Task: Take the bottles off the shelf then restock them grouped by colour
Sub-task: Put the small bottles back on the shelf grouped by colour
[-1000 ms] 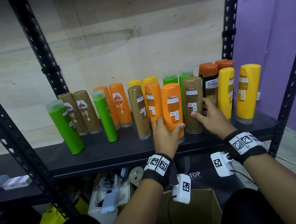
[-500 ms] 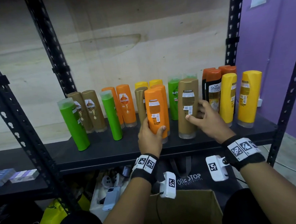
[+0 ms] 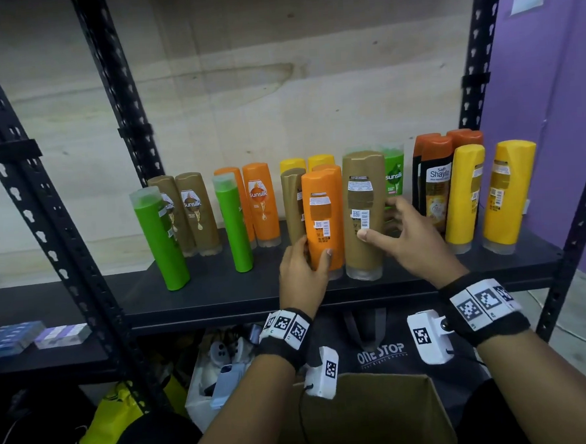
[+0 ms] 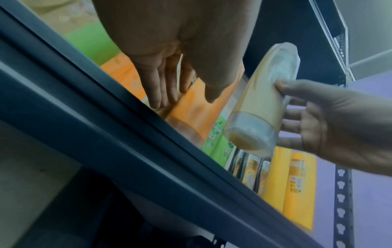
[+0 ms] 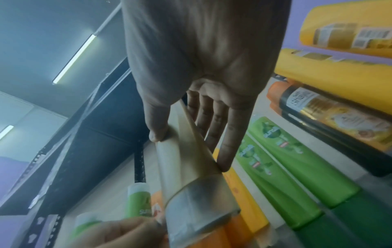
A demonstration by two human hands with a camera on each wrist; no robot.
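Note:
Shampoo bottles in green, brown, orange and yellow stand mixed on the black shelf [image 3: 220,291]. My left hand [image 3: 312,251] grips an orange bottle [image 3: 320,216] low on its body, near the front edge. Right beside it my right hand [image 3: 379,220] holds a brown bottle [image 3: 363,183], thumb on the label side and fingers behind. In the left wrist view the brown bottle [image 4: 260,100] tilts with its clear cap off the shelf, and the orange bottle [image 4: 197,109] lies under my left hand [image 4: 169,87]. In the right wrist view my right hand [image 5: 191,137] pinches the brown bottle [image 5: 191,176].
Two green bottles [image 3: 159,240] stand at front left. Yellow bottles [image 3: 509,191] and dark orange-capped ones [image 3: 437,185] stand at right. An open cardboard box [image 3: 365,416] sits below my wrists. A black upright [image 3: 44,220] stands at left; small boxes [image 3: 34,337] lie beyond it.
Both hands have closed on their bottles. The orange bottle has slid left, away from the brown one, and the brown bottle has come up a little off the shelf.

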